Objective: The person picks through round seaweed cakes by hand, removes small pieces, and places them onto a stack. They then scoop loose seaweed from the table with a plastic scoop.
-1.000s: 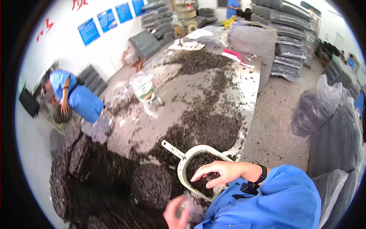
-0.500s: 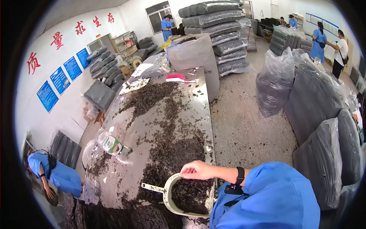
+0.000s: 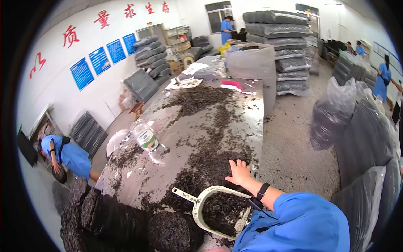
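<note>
My right hand (image 3: 239,172) has its fingers spread over dark flaky material (image 3: 210,161) on the metal table (image 3: 168,117), just beyond a pale dustpan (image 3: 200,212). It holds nothing. The dustpan lies near the table's front, filled with the same dark flakes, its handle pointing left. Of my left hand no clear part shows; a small skin-toned patch at the bottom edge is too little to identify. Dark compacted clumps (image 3: 170,231) lie left of the dustpan. A clear plastic bottle (image 3: 147,138) with a green and white label stands at the table's left side.
A red and white brush (image 3: 237,87) and papers (image 3: 184,83) lie at the table's far end, near a large translucent bag (image 3: 251,65). Wrapped dark bundles (image 3: 277,30) are stacked behind, with bagged ones (image 3: 365,126) at right. A person in blue (image 3: 69,153) bends at left.
My right hand has let go of the dustpan's rim and moved forward over the flakes, fingers now spread. The view has turned left, showing more of the dark clumps at the bottom.
</note>
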The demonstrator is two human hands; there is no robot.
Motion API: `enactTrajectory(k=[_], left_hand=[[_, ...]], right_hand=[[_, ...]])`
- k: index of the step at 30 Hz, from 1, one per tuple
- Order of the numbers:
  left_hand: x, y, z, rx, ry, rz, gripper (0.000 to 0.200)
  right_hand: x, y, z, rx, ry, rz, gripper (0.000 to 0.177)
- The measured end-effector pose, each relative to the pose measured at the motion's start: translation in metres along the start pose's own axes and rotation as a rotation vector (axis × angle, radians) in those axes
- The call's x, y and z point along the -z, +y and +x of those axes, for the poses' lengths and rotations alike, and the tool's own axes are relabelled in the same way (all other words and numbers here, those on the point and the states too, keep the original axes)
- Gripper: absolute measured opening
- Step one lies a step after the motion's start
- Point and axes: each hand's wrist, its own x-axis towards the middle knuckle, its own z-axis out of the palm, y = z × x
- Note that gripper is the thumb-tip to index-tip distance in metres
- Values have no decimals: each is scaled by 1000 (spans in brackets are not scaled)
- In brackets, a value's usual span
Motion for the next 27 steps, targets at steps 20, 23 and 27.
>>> enactTrajectory(k=[20, 23, 27], left_hand=[[26, -29, 23, -321, 497, -8, 40], [14, -25, 29, -348, 551, -3, 39], [18, -36, 31, -329, 526, 51, 43]], right_hand=[[11, 19, 29, -232, 112, 49, 124], [2, 31, 38, -212, 110, 92, 130], [6, 37, 48, -256, -1, 77, 127]])
